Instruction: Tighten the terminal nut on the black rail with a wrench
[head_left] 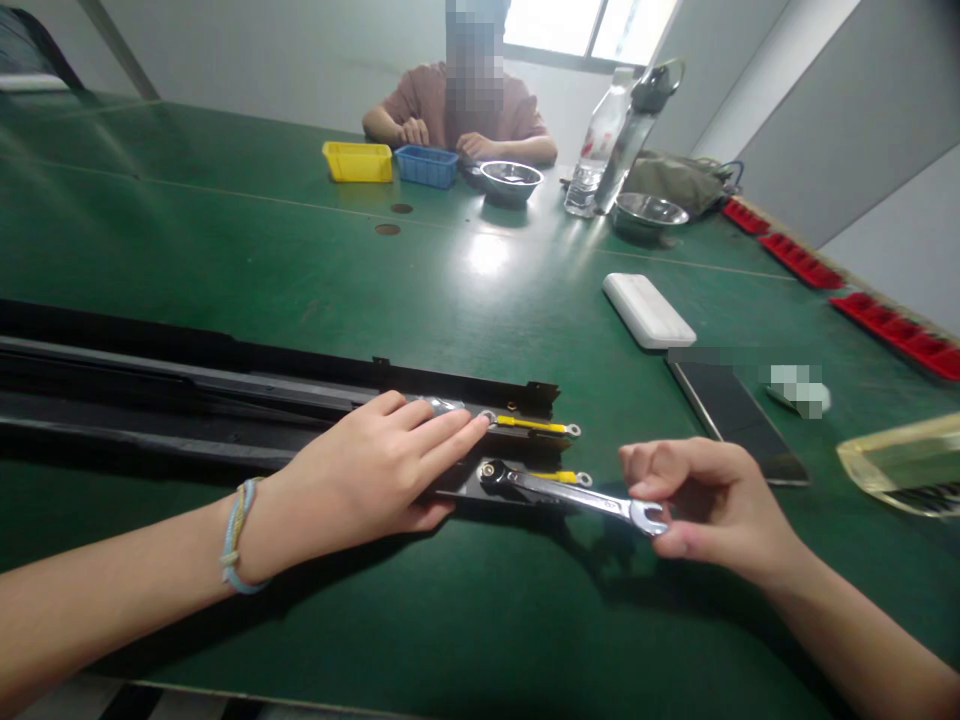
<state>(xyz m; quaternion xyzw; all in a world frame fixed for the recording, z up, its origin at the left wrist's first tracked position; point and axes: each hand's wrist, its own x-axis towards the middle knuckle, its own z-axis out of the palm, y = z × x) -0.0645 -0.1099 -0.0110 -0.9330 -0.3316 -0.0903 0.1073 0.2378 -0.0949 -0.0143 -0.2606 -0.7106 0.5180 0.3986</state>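
Note:
A long black rail assembly [187, 395] lies across the green table [315, 270], with yellow-sleeved rods [529, 425] sticking out of its right end. My left hand [375, 470] lies flat on that end, fingers stretched out and pressing down. My right hand [705, 500] pinches the open-jaw end of a silver wrench [574, 492]. The wrench's ring end sits on a fastener at the rail's end.
A person sits across the table behind a yellow bin [358, 161], a blue bin [426, 166] and a metal bowl [510, 180]. Water bottles [600, 140], a second bowl [649, 212], a white box [647, 310], a phone [739, 420] and red trays [892, 325] stand to the right.

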